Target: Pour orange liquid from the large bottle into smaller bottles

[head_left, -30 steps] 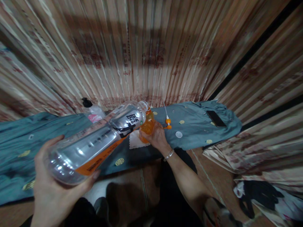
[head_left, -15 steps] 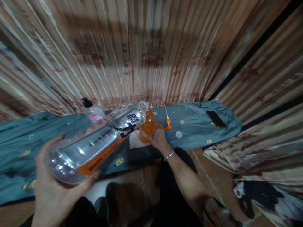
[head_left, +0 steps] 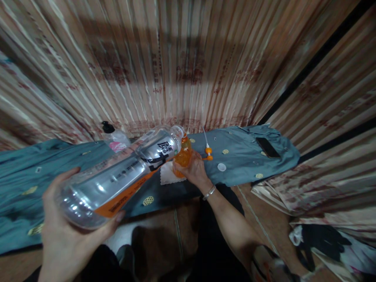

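Note:
My left hand point(head_left: 73, 231) is wrapped round the base of a large clear plastic bottle point(head_left: 123, 176) with a silver and orange label. The bottle lies tilted, its uncapped neck at the mouth of a small orange bottle point(head_left: 183, 156). My right hand point(head_left: 196, 169) grips that orange bottle from the right, above a white cloth point(head_left: 169, 174). Whether liquid runs between the two mouths I cannot tell. Just right of this hand lies an orange pump top point(head_left: 208, 152) with a thin clear tube. A small round translucent disc point(head_left: 221, 167) is beside it.
A clear bottle with a black pump point(head_left: 113, 136) stands behind the large bottle. Farther right a black phone point(head_left: 267, 147) rests on the grey-green patterned cloth point(head_left: 241, 164) over the narrow surface. Pleated curtains point(head_left: 188, 66) hang close behind. Dark and white cloth items point(head_left: 326, 243) lie at lower right.
Hardly anything differs. Both hands and both bottles hold nearly the same pose, with only a tiny shift of the view.

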A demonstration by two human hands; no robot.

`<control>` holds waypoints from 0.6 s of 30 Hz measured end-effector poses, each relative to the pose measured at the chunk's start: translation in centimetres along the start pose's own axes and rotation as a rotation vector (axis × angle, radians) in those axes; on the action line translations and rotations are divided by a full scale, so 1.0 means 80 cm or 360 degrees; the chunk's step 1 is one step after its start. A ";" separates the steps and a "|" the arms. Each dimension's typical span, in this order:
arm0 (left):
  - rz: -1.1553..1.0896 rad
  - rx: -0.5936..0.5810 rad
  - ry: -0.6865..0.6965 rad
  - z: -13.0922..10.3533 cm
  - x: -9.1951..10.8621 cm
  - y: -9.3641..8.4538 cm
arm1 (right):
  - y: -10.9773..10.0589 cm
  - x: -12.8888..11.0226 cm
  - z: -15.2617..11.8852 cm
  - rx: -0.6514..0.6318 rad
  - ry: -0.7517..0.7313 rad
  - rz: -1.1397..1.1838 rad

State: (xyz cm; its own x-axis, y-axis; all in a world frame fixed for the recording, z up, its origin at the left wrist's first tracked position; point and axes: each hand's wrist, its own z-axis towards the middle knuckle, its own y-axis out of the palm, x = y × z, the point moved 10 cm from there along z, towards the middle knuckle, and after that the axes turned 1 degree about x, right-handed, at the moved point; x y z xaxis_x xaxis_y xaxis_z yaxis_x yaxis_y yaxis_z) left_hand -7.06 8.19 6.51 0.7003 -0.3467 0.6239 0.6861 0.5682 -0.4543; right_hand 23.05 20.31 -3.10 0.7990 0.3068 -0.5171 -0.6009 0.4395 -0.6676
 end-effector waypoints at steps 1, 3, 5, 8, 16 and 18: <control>0.0000 -0.0010 -0.0004 0.000 0.000 0.001 | 0.000 0.000 0.000 -0.0001 0.0003 -0.0001; -0.0012 -0.0001 0.0000 0.001 0.003 0.001 | 0.000 0.001 0.000 -0.0003 0.0005 -0.0005; -0.0010 0.0000 -0.0004 0.002 0.006 0.001 | 0.000 0.000 0.000 -0.0007 0.0000 -0.0010; -0.0010 -0.0003 -0.0011 0.002 0.008 0.001 | 0.000 -0.001 0.000 -0.0017 -0.0009 -0.0016; 0.0003 -0.0002 0.0015 0.000 0.002 0.002 | 0.002 0.000 -0.001 0.0008 -0.0013 -0.0057; 0.0006 -0.0006 -0.0004 0.001 0.002 0.003 | 0.003 0.000 -0.002 0.0017 -0.0027 -0.0072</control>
State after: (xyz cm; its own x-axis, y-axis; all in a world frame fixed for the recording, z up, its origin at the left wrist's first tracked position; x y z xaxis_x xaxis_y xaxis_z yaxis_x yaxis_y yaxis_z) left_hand -6.80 8.32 6.58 0.7022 -0.3428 0.6240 0.6843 0.5668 -0.4588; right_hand 22.92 20.28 -3.33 0.8258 0.3006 -0.4771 -0.5637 0.4624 -0.6844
